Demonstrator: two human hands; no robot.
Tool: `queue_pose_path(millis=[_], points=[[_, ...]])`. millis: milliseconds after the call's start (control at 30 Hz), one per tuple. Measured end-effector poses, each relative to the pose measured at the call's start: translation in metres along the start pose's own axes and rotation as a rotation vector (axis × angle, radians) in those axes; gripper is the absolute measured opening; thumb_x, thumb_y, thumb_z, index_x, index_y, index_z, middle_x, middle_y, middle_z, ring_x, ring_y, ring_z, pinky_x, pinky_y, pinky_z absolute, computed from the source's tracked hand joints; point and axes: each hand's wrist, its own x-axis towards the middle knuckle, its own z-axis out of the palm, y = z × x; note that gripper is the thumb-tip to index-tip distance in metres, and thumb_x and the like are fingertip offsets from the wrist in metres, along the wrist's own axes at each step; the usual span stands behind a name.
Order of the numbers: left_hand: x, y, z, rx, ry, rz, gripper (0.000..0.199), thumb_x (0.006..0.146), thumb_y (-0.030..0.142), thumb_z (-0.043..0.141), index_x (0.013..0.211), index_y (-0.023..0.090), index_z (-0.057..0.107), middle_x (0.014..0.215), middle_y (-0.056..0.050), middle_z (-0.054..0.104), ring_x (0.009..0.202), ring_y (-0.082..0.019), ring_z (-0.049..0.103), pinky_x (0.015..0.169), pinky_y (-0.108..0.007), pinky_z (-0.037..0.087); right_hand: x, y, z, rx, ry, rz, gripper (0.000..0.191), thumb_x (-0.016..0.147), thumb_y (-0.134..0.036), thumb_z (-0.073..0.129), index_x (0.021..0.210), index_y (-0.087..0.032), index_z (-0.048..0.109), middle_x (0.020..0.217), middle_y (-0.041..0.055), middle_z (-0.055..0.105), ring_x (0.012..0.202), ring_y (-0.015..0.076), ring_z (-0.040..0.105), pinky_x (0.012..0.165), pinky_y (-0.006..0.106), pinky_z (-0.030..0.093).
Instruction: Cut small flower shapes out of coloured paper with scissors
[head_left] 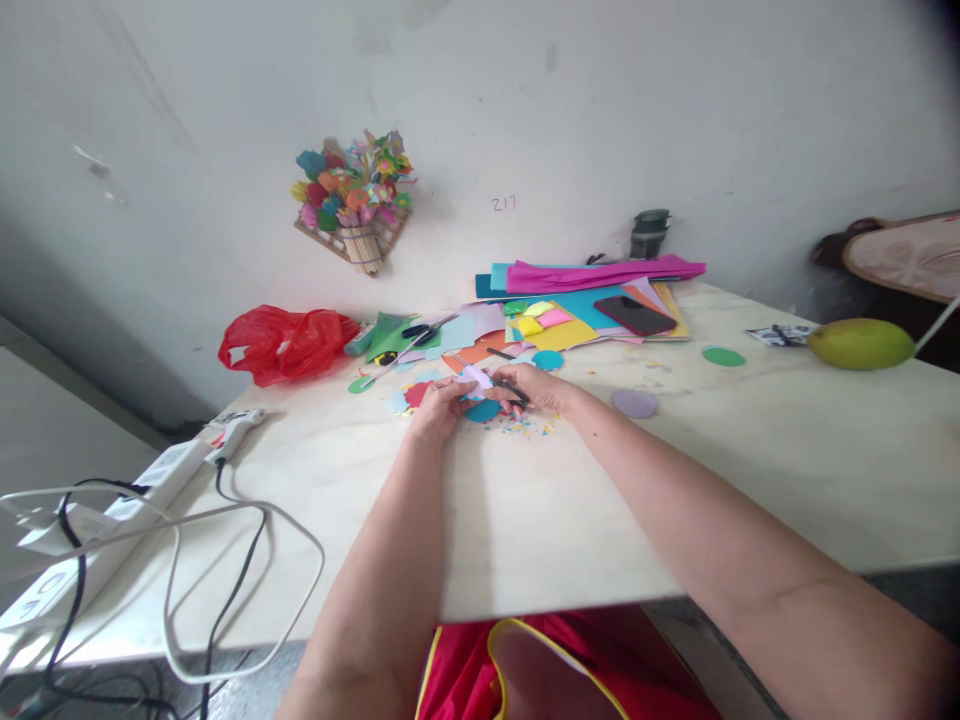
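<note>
Near the middle of the table, my left hand pinches a small lilac piece of paper. Scissors with black handles are gripped in my right hand, held against that paper; how far the blades are apart cannot be made out. Beneath the hands lies a blue paper circle. Red paper pieces sit beside my left hand, partly hidden. Tiny coloured paper scraps are scattered below my right hand. Another blue circle lies just beyond it.
Coloured sheets with a phone lie at the back. Black-handled scissors and a red plastic bag are back left. A power strip with loose cables stands left. Right are lilac and green circles and a mango-like fruit.
</note>
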Motion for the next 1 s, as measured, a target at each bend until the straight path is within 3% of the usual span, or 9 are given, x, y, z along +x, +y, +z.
queue_pose_path(millis=[333,567,1000], points=[[0.001,0.0,-0.002,-0.024,0.003,-0.005,0.024,0.058,0.019,0.084,0.076,0.01,0.071,0.082,-0.012,0.075,0.081,-0.025,0.073,0.081,-0.038,0.06,0.001,0.0,0.002,-0.027,0.036,0.004,0.018,0.084,-0.027,0.071,0.082,-0.014,0.059,0.045,-0.0041,0.057,0.034,0.0073,0.047,0.034,0.016,0.036],[0.002,-0.001,-0.004,-0.024,0.005,0.001,0.022,0.058,0.019,0.084,0.072,0.01,0.071,0.076,-0.01,0.074,0.069,-0.018,0.069,0.071,-0.031,0.058,0.004,0.005,0.0,-0.01,0.034,-0.01,0.018,0.082,-0.026,0.073,0.086,-0.014,0.062,0.045,-0.0051,0.056,0.034,0.0078,0.047,0.034,0.016,0.037],[0.004,-0.001,-0.004,-0.041,0.085,-0.011,0.019,0.059,0.015,0.081,0.075,0.011,0.071,0.073,-0.007,0.072,0.068,-0.019,0.068,0.066,-0.03,0.057,0.012,0.015,-0.006,-0.012,0.047,-0.02,0.02,0.079,-0.028,0.076,0.089,-0.012,0.067,0.042,-0.0055,0.056,0.032,0.0075,0.047,0.032,0.016,0.036]])
